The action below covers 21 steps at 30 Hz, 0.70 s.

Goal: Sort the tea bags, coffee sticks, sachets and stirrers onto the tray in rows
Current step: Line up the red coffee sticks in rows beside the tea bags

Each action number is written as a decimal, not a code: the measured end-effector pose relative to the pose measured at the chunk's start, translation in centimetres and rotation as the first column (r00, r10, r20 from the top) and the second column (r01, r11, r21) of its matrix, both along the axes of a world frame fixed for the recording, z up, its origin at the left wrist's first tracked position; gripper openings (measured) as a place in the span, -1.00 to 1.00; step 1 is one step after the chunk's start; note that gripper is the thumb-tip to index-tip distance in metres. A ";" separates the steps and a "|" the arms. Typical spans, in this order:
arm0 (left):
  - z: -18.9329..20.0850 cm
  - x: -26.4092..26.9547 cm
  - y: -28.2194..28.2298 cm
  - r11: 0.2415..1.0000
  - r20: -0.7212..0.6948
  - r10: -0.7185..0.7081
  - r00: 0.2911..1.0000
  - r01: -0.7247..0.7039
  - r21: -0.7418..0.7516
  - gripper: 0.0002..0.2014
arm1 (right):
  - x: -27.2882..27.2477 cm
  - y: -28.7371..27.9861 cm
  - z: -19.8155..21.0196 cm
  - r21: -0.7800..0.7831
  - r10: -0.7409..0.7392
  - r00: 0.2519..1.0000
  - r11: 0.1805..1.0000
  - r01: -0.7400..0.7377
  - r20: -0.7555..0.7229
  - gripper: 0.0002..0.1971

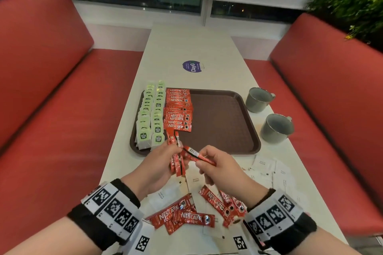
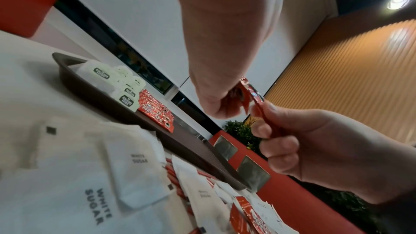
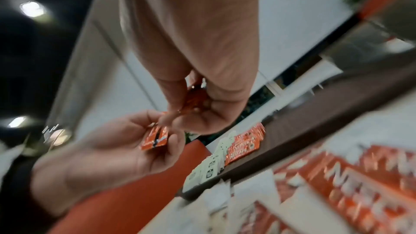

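Observation:
In front of the brown tray (image 1: 219, 122), my left hand (image 1: 175, 154) grips a small upright bundle of red coffee sticks (image 1: 176, 163). My right hand (image 1: 200, 158) pinches a single red coffee stick (image 1: 195, 154) whose end touches that bundle. On the tray, two rows of green tea bags (image 1: 151, 114) fill the left side, with a row of coffee sticks (image 1: 178, 109) beside them. More loose coffee sticks (image 1: 194, 213) and white sugar sachets (image 1: 267, 170) lie on the table near me. The left wrist view shows the bundle (image 2: 244, 99) in my left hand (image 2: 216, 106). No stirrers show.
Two grey metal mugs (image 1: 259, 99) (image 1: 276, 127) stand right of the tray. A purple round sticker (image 1: 192, 66) lies on the white table (image 1: 186, 47) beyond it. Red benches (image 1: 51, 89) flank both sides. The tray's right half is bare.

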<state>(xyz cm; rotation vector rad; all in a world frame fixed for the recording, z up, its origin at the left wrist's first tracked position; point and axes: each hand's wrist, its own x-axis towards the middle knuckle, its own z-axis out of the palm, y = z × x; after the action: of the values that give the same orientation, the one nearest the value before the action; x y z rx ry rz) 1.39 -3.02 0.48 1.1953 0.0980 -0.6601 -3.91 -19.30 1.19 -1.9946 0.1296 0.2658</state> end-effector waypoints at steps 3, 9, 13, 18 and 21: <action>0.1 0.5 0.2 0.997 -0.063 0.040 0.997 -0.044 -0.067 -0.90 | 0.4 0.1 -0.5 -0.504 0.212 0.941 0.862 -0.053 0.263 -0.92; 0.9 2.2 0.9 0.997 -0.035 -0.044 0.998 0.042 -0.061 -0.78 | 1.9 -1.0 -1.5 -0.776 0.369 0.802 0.606 0.176 0.470 -0.66; 1.1 2.6 1.3 0.960 0.134 -0.223 0.966 0.193 0.203 -0.86 | 2.5 -0.9 -1.1 -0.766 0.385 0.803 0.629 0.132 0.455 -0.71; 0.2 3.0 2.1 0.900 0.264 -0.161 0.951 0.032 0.434 -0.88 | 3.0 -1.2 -0.4 -0.501 0.355 0.880 0.850 -0.162 0.317 -0.79; -0.4 3.0 2.8 0.871 0.290 -0.135 0.947 -0.027 0.491 -0.87 | 4.4 -1.3 -0.4 -0.473 0.361 0.889 0.858 -0.199 0.280 -0.92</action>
<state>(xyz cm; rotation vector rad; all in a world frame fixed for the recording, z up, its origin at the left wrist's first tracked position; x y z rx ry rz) 4.35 -0.21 0.04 1.7923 -0.0445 -0.4943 0.49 -20.57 0.82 -2.4751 -0.3826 0.0512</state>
